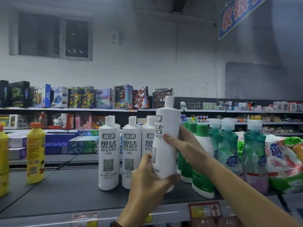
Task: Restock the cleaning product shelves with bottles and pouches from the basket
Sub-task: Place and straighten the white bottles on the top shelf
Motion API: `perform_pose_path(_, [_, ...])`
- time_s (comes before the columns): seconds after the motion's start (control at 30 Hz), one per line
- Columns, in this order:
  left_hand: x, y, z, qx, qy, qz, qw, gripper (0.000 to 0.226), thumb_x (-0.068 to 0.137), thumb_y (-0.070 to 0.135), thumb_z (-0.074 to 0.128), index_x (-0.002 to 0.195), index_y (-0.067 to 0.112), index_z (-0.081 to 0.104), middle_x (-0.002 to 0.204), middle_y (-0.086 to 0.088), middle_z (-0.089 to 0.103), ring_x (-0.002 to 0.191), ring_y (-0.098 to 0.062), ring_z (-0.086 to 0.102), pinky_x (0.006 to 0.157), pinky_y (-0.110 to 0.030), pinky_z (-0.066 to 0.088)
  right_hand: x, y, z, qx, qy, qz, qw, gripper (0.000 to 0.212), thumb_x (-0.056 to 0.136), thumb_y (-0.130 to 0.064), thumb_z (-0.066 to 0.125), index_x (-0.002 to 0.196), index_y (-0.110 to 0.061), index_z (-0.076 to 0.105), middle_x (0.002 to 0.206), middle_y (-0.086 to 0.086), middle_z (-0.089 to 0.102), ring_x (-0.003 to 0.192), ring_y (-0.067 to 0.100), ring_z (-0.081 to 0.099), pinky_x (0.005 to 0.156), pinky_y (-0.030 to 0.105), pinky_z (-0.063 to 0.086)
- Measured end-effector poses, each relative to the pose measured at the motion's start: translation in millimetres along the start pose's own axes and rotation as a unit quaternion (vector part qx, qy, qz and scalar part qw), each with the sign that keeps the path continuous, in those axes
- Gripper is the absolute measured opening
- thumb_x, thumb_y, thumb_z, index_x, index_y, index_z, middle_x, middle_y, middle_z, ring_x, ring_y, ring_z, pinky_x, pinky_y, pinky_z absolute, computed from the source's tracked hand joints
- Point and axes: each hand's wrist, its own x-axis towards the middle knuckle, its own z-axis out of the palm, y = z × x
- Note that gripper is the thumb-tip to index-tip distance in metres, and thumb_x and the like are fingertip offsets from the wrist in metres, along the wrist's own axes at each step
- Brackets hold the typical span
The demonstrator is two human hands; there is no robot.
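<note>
I hold a tall white cleaner bottle [166, 136] with a white cap, tilted slightly, just above the dark top shelf [68, 192]. My left hand [147, 179] grips its base from below and in front. My right hand [185, 145] wraps around its middle from the right side. Behind and left of it stand three matching white bottles [109, 154] in a row. The basket is out of view.
Two yellow bottles with orange caps [35, 153] stand at the left. Right of the held bottle are green-capped white bottles [202, 163], teal detergent bottles [227, 148] and colourful pouches [283, 163]. Price tags [205, 209] line the shelf's front edge. Toy boxes fill the far aisle shelves [82, 98].
</note>
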Motion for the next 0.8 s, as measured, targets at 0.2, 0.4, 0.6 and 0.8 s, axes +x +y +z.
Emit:
perform_pose_path(0.2, [-5.9,6.7,-11.3,0.242,0.088,0.028,0.966,0.091,0.048,0.092,0.067,0.116,0.041,0.036,0.097,0.016,0.063,0.083,-0.017,0.067,0.071,-0.040,0.061,6.6,-4.8,-2.6,0.064,-0.036,0.058,0.996,0.040,0.093,-0.027,0.078,0.128,-0.012,0.067,0.120,0.009,0.079,0.112,0.033,0.076,0.099,0.063,0.059])
perform_pose_path(0.4, [-11.9,12.3,-13.2,0.272,0.094,-0.015,0.958,0.090,0.059,0.087,0.073,0.113,0.030,0.029,0.101,0.010,0.056,0.087,-0.028,0.067,0.072,-0.045,0.060,9.5,-7.1,0.6,0.085,-0.101,0.056,0.990,0.046,0.094,-0.025,0.076,0.134,-0.005,0.064,0.129,0.015,0.075,0.121,0.037,0.072,0.105,0.065,0.055])
perform_pose_path(0.6, [-7.7,11.8,-26.8,0.260,0.104,0.007,0.960,0.080,0.061,0.080,0.077,0.109,0.034,0.033,0.097,0.013,0.056,0.083,-0.023,0.063,0.069,-0.041,0.057,18.3,-32.5,-1.8,0.026,-0.081,0.070,0.994,0.053,0.080,-0.036,0.081,0.125,-0.013,0.067,0.115,0.008,0.080,0.105,0.033,0.079,0.089,0.065,0.062])
perform_pose_path(0.8, [-1.2,-3.8,-44.8,0.176,0.068,0.030,0.982,0.071,0.070,0.079,0.075,0.119,0.043,0.039,0.106,0.018,0.058,0.096,-0.010,0.060,0.079,-0.042,0.059,25.0,-45.3,21.2,-0.006,-0.048,0.018,0.999,0.039,0.088,-0.018,0.086,0.123,-0.013,0.068,0.108,0.005,0.081,0.097,0.027,0.081,0.074,0.061,0.066])
